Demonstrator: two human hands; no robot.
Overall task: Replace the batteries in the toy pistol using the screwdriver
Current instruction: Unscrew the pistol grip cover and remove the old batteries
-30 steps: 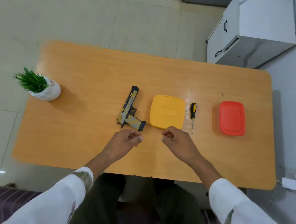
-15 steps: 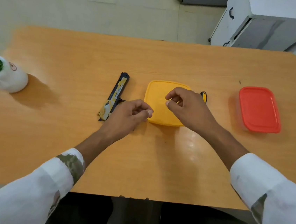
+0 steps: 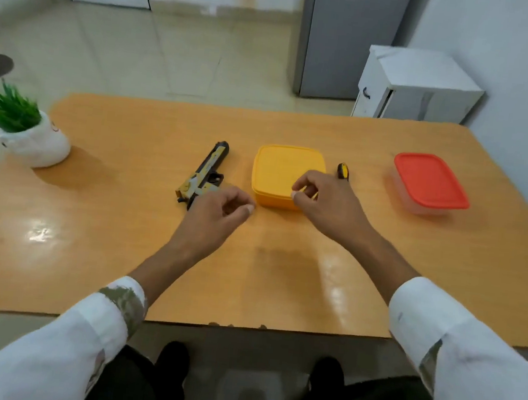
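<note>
Hovering loosely curled and empty: left hand (image 3: 212,214) beside toy pistol (image 3: 209,169), right hand (image 3: 324,203) over yellow box (image 3: 279,169).

Screwdriver (image 3: 343,171): only the black-and-yellow handle end showed past the right hand (image 3: 324,203); shaft and tip were hidden behind it. Toy pistol (image 3: 207,171): butt of the grip was covered by the left hand (image 3: 215,214). Yellow box (image 3: 282,169): near right corner sat behind the right fingers; contact with the lid could not be told. Plant (image 3: 8,111) was clipped by the left edge. The 2 sleeves ran off the bottom edge.
</note>
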